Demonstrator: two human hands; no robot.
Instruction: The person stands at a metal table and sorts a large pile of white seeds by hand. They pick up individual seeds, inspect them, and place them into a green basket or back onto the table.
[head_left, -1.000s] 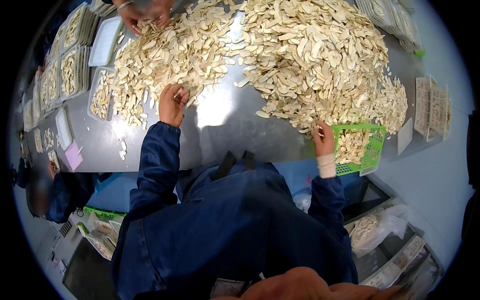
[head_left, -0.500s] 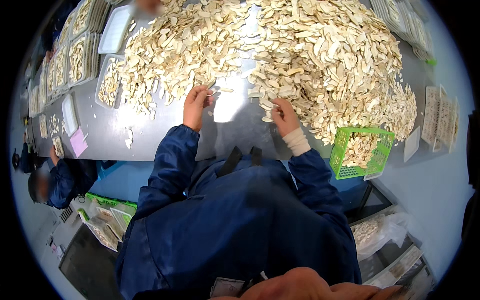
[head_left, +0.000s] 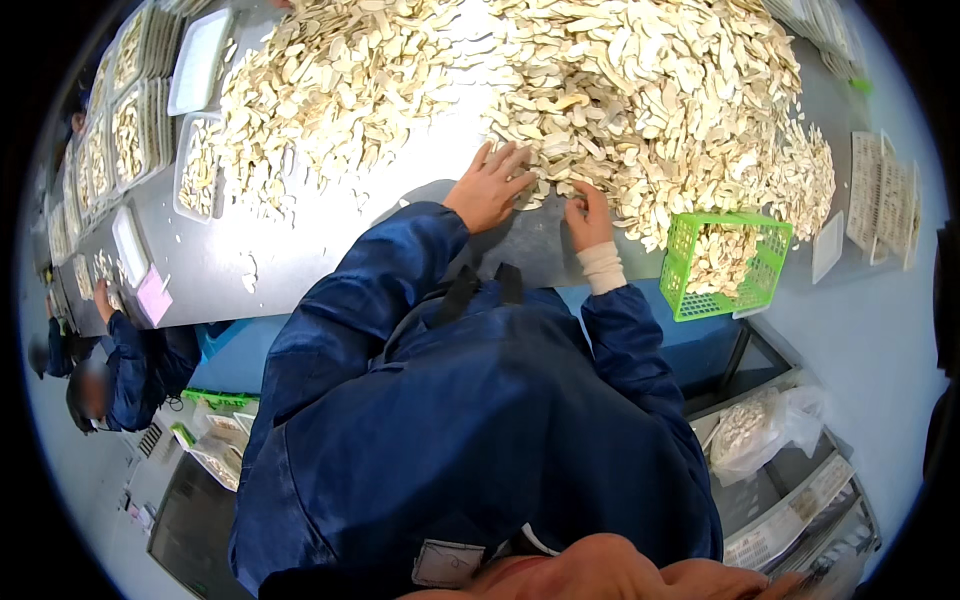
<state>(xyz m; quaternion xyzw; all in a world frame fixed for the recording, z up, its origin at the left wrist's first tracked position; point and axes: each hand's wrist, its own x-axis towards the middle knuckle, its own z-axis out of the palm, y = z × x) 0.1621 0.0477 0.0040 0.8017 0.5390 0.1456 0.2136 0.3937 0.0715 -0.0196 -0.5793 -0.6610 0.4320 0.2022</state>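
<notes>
Green plastic, openwork in its walls, forms the basket [head_left: 768, 265] at the near edge of the grey metal surface [head_left: 535, 250]; it contains pale slices [head_left: 722, 258] and is the reference for all positions. A large heap of similar slices [head_left: 660, 110] lies beyond the basket and to its left; a second heap [head_left: 335, 85] lies farther left of it. The left hand [head_left: 490, 187] is well to the left of the basket, palm down, fingers extended and spread over slices at the large heap's near edge, with no grip evident. The right hand [head_left: 588, 214], nearer the basket on the same side, has bent fingers at that edge; whether it grasps a slice cannot be told. Right of the basket are a flat white panel [head_left: 828, 246] and upright white perforated racks [head_left: 866, 190]. Far left of the basket are a purple sheet [head_left: 154, 296] and stacked trays [head_left: 160, 115]. Below and right of it is a clear bag [head_left: 797, 425].
</notes>
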